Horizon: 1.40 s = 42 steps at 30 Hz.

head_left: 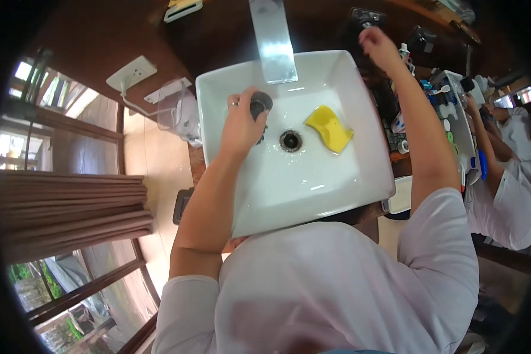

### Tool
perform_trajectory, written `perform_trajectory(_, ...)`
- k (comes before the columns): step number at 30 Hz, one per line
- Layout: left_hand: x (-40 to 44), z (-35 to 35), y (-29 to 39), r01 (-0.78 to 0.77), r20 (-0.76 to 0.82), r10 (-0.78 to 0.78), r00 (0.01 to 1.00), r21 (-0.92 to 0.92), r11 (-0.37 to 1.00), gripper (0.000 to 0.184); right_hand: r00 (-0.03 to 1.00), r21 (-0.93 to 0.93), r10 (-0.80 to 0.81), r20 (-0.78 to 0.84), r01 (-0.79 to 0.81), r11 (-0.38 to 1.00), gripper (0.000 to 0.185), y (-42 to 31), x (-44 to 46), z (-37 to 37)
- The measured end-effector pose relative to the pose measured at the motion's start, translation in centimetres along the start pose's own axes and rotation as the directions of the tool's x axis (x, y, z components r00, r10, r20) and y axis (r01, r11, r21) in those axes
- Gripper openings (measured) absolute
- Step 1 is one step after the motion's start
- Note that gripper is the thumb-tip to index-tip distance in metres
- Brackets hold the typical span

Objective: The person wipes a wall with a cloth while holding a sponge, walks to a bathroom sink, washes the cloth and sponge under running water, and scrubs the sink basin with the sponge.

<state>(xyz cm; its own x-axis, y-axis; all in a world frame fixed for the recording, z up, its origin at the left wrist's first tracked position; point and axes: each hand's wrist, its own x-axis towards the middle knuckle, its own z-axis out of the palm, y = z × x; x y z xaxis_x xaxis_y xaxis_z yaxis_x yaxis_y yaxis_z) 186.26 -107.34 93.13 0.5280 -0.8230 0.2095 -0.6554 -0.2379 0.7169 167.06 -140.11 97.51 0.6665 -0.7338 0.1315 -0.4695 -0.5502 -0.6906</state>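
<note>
Inside the white square sink [312, 203], my left hand [242, 121] is wrapped round a dark grey cup [261, 101], tilted so its round opening shows. Beyond the sink's far right corner, my right hand [380, 50] has its fingers curled at a small metal tap handle [367, 25] on a dark square base. A wide chrome faucet [277, 53] reaches over the back rim, and no stream of water shows under it. A wavy yellow sponge [330, 130] lies on the basin floor, right of the round drain [290, 141]. Water drops dot the basin.
To the right, a white organizer [459, 109] with several toiletries stands before a mirror showing a person's reflection. A clear plastic container [174, 112] sits left of the sink, near a white wall socket [131, 74] with a cord. A brown curtain [76, 203] hangs by the windows.
</note>
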Motion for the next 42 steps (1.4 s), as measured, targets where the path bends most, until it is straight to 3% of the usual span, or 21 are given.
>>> perform_trajectory(1,0.2,0.0,-0.1,0.006,-0.033,-0.007,0.999,-0.012,1.000,0.050,0.959,-0.033,0.102,0.263,-0.096,0.995,0.035,-2.8,-2.3,1.0)
perform_trajectory(2,0.4,0.1,-0.5,-0.007,-0.085,0.007,0.996,-0.009,1.000,0.050,0.841,-0.094,0.200,0.503,-0.177,0.980,0.036,-5.5,-5.0,2.2)
perform_trajectory(4,0.7,0.3,-1.3,-0.038,-0.181,0.039,0.983,0.007,0.999,0.051,0.750,-0.405,0.087,0.656,0.252,0.879,0.039,-5.3,-9.6,6.5)
perform_trajectory(6,1.1,0.1,-1.4,-0.047,-0.224,0.042,0.974,-0.015,0.999,0.053,0.801,-0.593,0.174,0.573,0.258,0.763,0.050,-7.3,-13.8,10.0)
perform_trajectory(12,1.0,0.0,-1.7,-0.058,-0.304,0.053,0.951,-0.008,0.998,0.055,0.931,-0.652,0.142,0.337,0.122,0.749,0.049,-3.7,-11.1,14.4)
perform_trajectory(13,1.0,0.0,-1.7,-0.071,-0.315,0.053,0.947,-0.048,0.996,0.054,0.978,-0.650,0.011,0.211,0.132,0.748,0.048,-3.2,-11.3,15.3)
perform_trajectory(16,1.1,0.1,-1.6,-0.107,-0.345,0.059,0.937,-0.122,0.987,0.053,0.973,-0.633,-0.041,0.228,0.180,0.753,0.048,-4.5,-11.6,18.2)
perform_trajectory(17,1.1,0.2,-1.7,-0.108,-0.348,0.061,0.936,-0.117,0.987,0.053,0.932,-0.578,-0.070,0.354,0.277,0.767,0.038,-6.1,-12.5,18.3)
perform_trajectory(20,1.1,-0.3,-1.4,-0.115,-0.367,0.056,0.929,-0.139,0.984,0.053,0.884,-0.331,-0.223,0.410,0.372,0.867,0.040,-6.7,-11.9,18.3)
perform_trajectory(24,1.1,-0.5,-1.0,-0.164,-0.458,0.080,0.885,-0.148,0.975,0.053,0.998,-0.509,0.033,0.046,-0.005,0.861,0.045,-5.1,-9.9,18.8)
perform_trajectory(25,1.1,-0.7,-1.0,-0.188,-0.489,0.107,0.865,-0.120,0.975,0.054,0.996,-0.574,0.044,0.074,0.006,0.819,0.042,-4.7,-9.4,19.9)
perform_trajectory(27,1.4,-0.8,-1.2,-0.234,-0.545,0.162,0.823,-0.065,0.970,0.054,0.989,-0.375,-0.137,0.050,0.145,0.916,0.042,-2.5,-8.6,24.9)
perform_trajectory(29,1.6,-1.0,-1.1,-0.245,-0.580,0.164,0.798,-0.064,0.967,0.055,0.938,-0.352,-0.249,0.243,0.324,0.878,0.039,-6.3,-9.3,26.2)
perform_trajectory(30,1.5,-1.1,-1.1,-0.246,-0.597,0.161,0.786,-0.064,0.967,0.055,0.855,-0.397,-0.245,0.457,0.443,0.804,0.038,-10.6,-10.5,25.6)
perform_trajectory(33,1.2,-1.1,-0.9,-0.208,-0.562,0.092,0.822,-0.146,0.967,0.056,0.832,-0.396,-0.239,0.501,0.466,0.791,0.048,-13.4,-12.8,28.9)
perform_trajectory(36,1.4,-0.9,-1.2,-0.202,-0.530,0.092,0.843,-0.153,0.967,0.055,0.730,-0.348,-0.165,0.663,0.496,0.796,0.053,-14.7,-14.1,26.8)
perform_trajectory(39,1.6,-0.5,-1.1,-0.197,-0.500,0.075,0.863,-0.196,0.961,0.054,0.642,-0.261,-0.240,0.729,0.584,0.769,0.055,-15.0,-17.3,24.2)
perform_trajectory(42,1.5,-0.4,-0.9,-0.193,-0.488,0.095,0.867,-0.154,0.969,0.054,0.460,-0.106,-0.391,0.797,0.744,0.660,0.059,-12.7,-20.0,23.1)
